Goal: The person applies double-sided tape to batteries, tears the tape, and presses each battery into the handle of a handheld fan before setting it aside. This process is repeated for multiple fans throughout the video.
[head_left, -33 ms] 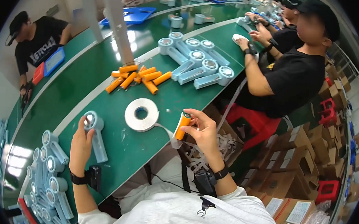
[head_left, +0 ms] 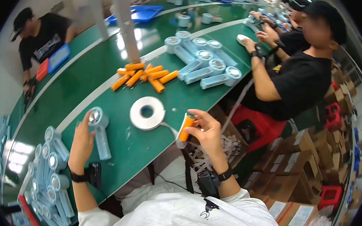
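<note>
My right hand (head_left: pixel 207 132) holds an orange cylinder (head_left: pixel 186 127) upright at the near edge of the green table (head_left: pixel 85 84). A strip of white tape runs from that cylinder to a white tape roll (head_left: pixel 147 113) lying flat on the table. My left hand (head_left: pixel 82 141) rests on a pale blue handheld device (head_left: pixel 99 132) with a round head, lying on the table to the left of the roll. A pile of several orange cylinders (head_left: pixel 143 76) lies farther up the table.
Several pale blue devices (head_left: pixel 204 61) lie beyond the orange pile, and more (head_left: pixel 53 166) are stacked at my lower left. A person in black (head_left: pixel 303 76) sits on my right; another person (head_left: pixel 38 38) works across the table. Cardboard boxes (head_left: pixel 308 165) stand at the right.
</note>
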`<control>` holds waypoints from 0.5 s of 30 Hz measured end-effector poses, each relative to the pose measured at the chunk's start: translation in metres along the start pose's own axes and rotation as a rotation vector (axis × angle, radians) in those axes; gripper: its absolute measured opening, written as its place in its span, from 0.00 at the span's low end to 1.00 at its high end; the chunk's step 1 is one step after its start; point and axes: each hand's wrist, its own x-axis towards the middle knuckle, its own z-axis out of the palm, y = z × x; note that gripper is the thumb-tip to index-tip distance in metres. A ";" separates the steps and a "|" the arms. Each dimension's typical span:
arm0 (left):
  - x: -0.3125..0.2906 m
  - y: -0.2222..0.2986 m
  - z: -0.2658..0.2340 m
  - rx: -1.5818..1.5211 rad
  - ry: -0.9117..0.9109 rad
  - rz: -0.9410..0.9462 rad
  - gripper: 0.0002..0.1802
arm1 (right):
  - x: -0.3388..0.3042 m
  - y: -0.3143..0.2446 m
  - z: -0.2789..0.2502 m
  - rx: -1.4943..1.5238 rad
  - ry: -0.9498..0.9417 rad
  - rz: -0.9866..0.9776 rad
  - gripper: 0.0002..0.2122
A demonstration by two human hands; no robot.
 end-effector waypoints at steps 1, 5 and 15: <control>-0.001 -0.007 -0.003 0.273 0.048 0.209 0.49 | -0.001 -0.001 0.003 -0.038 -0.020 0.035 0.21; 0.037 -0.004 0.001 0.062 -0.095 0.538 0.51 | 0.000 -0.010 0.021 -0.169 -0.033 0.047 0.22; 0.012 -0.014 0.029 -0.411 0.082 0.538 0.23 | 0.023 -0.026 0.082 -0.195 -0.442 -0.004 0.20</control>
